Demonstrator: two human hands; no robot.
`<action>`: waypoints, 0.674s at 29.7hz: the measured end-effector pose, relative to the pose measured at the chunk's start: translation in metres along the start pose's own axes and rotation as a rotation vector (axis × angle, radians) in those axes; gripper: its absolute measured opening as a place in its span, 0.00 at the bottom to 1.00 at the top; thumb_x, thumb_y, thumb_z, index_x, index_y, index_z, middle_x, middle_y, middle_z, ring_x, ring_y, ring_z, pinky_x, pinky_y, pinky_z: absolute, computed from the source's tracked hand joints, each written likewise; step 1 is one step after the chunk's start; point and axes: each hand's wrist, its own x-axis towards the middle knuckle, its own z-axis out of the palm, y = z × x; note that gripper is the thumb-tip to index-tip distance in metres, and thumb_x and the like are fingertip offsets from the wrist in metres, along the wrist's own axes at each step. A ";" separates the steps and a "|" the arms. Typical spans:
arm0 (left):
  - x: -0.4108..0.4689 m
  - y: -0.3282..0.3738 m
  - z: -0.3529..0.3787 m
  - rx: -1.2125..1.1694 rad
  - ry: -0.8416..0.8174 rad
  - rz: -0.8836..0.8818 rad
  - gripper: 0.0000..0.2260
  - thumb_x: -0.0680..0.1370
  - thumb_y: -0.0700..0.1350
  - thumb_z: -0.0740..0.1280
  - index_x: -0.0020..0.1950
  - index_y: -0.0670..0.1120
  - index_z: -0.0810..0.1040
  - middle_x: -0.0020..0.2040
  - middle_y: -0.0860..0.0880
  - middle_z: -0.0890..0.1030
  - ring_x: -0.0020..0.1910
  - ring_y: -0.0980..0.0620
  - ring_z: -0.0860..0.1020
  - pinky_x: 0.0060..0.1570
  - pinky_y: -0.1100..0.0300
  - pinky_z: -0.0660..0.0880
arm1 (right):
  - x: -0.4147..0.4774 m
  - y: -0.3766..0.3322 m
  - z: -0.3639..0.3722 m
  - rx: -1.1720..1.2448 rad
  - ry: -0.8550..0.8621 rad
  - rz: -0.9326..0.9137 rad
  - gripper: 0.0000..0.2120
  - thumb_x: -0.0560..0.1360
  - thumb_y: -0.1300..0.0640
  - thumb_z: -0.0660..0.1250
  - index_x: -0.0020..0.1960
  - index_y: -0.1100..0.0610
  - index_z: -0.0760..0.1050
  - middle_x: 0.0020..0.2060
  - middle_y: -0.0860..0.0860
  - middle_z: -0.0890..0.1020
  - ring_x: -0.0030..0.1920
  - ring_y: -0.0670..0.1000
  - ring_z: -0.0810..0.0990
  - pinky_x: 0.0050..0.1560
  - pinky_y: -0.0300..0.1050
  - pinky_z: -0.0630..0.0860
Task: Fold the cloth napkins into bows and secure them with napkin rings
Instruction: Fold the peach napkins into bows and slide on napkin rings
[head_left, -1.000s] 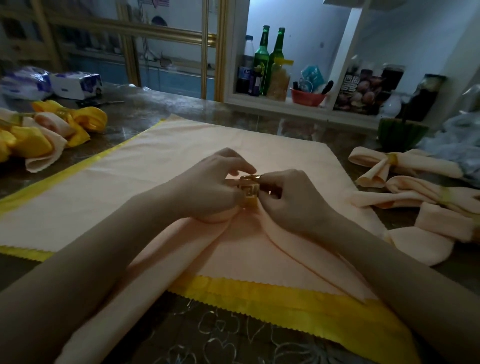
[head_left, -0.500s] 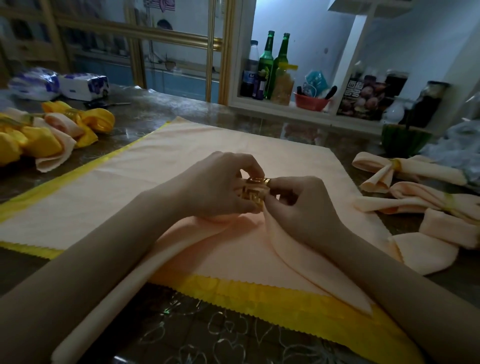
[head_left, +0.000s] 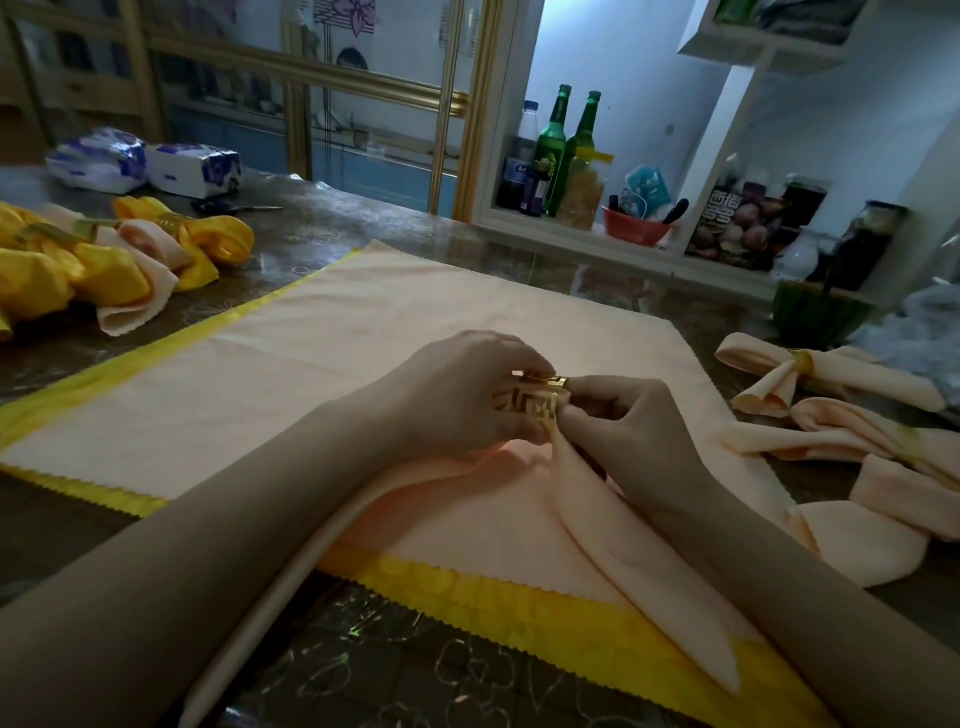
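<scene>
A dark, glossy tabletop (head_left: 322, 228) runs under a wide peach cloth (head_left: 363, 312) with yellow borders. Finished bows (head_left: 779, 379) lie at the right edge of the frame, and yellow ones (head_left: 130, 265) sit at the upper left.

At the centre of the frame your left hand (head_left: 457, 400) has its fingers curled round the gold napkin ring (head_left: 535, 405). Your right hand (head_left: 634, 431) has its fingertips pinched together on the gathered middle of the peach napkin (head_left: 639, 561), right at the ring's mouth.

The napkin lies in a V with its point up at the ring. One long tail runs to the lower left under your forearm and the other to the lower right, across the yellow border. The ring's bore seems to run left to right, with its opening facing your right hand.

The main risks, as I judge them:
- If your pinch loosens, the gathered fold may spread and jam against the ring's edge.
- If you feed only part of the bunch through, the loops may come out uneven.
- The ring's cut-out pattern could snag the fabric.
- A hard pull on the napkin might drag or wrinkle the cloth under it.
</scene>
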 end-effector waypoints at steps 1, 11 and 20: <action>0.000 -0.001 0.000 -0.006 -0.003 -0.011 0.23 0.70 0.54 0.73 0.63 0.49 0.76 0.56 0.51 0.80 0.55 0.52 0.76 0.56 0.51 0.72 | 0.000 -0.001 0.001 0.058 -0.009 0.053 0.17 0.72 0.69 0.65 0.40 0.47 0.79 0.27 0.46 0.81 0.27 0.42 0.76 0.26 0.32 0.71; -0.001 -0.007 -0.002 -0.081 0.070 -0.026 0.19 0.70 0.51 0.74 0.59 0.46 0.79 0.48 0.50 0.81 0.46 0.52 0.77 0.48 0.55 0.74 | 0.000 0.007 0.002 -0.331 0.159 -0.240 0.12 0.73 0.62 0.68 0.52 0.48 0.78 0.34 0.33 0.76 0.35 0.45 0.78 0.33 0.32 0.75; -0.001 -0.007 -0.001 -0.106 0.201 -0.035 0.18 0.68 0.48 0.76 0.54 0.47 0.76 0.49 0.52 0.75 0.46 0.52 0.74 0.47 0.58 0.72 | 0.007 0.003 -0.002 0.024 0.226 0.038 0.12 0.74 0.61 0.65 0.43 0.43 0.74 0.36 0.43 0.78 0.35 0.37 0.76 0.32 0.28 0.72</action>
